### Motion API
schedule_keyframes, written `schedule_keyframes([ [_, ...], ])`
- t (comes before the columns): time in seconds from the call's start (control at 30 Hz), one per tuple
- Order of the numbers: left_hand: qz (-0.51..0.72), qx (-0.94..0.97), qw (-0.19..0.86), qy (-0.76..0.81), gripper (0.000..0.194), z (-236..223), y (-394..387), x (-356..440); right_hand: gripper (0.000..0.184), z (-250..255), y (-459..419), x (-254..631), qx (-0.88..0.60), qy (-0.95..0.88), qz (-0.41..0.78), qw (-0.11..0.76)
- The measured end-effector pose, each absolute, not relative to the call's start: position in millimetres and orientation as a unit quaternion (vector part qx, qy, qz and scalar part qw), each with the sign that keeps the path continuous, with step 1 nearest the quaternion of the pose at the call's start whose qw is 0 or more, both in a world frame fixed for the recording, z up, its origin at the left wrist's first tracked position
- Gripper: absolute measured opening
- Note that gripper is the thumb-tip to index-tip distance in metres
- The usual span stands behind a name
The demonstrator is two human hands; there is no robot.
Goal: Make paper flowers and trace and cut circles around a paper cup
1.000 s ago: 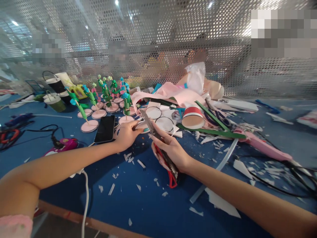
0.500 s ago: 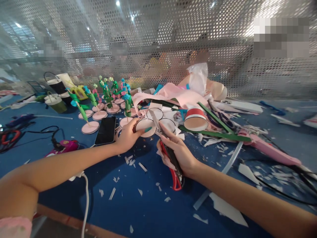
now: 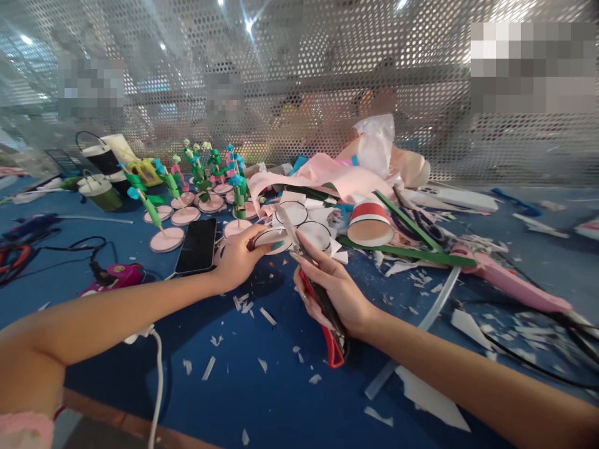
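My left hand (image 3: 241,259) pinches a white paper disc (image 3: 270,237) with a dark rim at its edge, thumb on top. My right hand (image 3: 334,284) is wrapped round scissors (image 3: 333,349) with red and black handles, their grey blades pointing up and away beside the disc. Whether the blades touch it, I cannot tell. Just behind lie two more dark-rimmed white discs, one at the back (image 3: 292,212) and one nearer my right fingers (image 3: 314,237). A red and white paper cup (image 3: 369,224) lies to the right of them.
Several paper flowers stand on pink round bases (image 3: 167,239) at left, near a black phone (image 3: 196,246). A magenta glue gun (image 3: 119,277) and a pink tool (image 3: 515,280) with cords flank my arms. Pink sheeting (image 3: 327,178) lies before the perforated screen (image 3: 299,81). Paper scraps litter the blue table.
The disc in my left hand has tilted and now shows a narrower face. Both hands stay close together, with the scissors still in my right hand. The view has shifted slightly.
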State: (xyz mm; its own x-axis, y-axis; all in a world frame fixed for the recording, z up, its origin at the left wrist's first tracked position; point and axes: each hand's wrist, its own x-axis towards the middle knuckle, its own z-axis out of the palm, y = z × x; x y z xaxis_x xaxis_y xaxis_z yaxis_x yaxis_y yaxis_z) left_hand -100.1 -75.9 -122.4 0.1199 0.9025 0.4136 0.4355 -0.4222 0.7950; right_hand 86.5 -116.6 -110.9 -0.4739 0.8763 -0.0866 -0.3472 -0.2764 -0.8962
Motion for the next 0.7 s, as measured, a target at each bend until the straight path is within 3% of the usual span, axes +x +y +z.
schedule_keyframes([
  [0.43,0.466,0.703,0.275,0.462,0.022,-121.8,-78.6,-99.4,0.077,-110.9,-115.8,87.3,-0.287,-0.425,0.761,0.397],
  [0.7,0.449,0.730,0.229,0.461,0.022,-119.7,-81.5,-98.2,0.077,-110.8,-115.6,87.4,-0.298,-0.439,0.748,0.398],
])
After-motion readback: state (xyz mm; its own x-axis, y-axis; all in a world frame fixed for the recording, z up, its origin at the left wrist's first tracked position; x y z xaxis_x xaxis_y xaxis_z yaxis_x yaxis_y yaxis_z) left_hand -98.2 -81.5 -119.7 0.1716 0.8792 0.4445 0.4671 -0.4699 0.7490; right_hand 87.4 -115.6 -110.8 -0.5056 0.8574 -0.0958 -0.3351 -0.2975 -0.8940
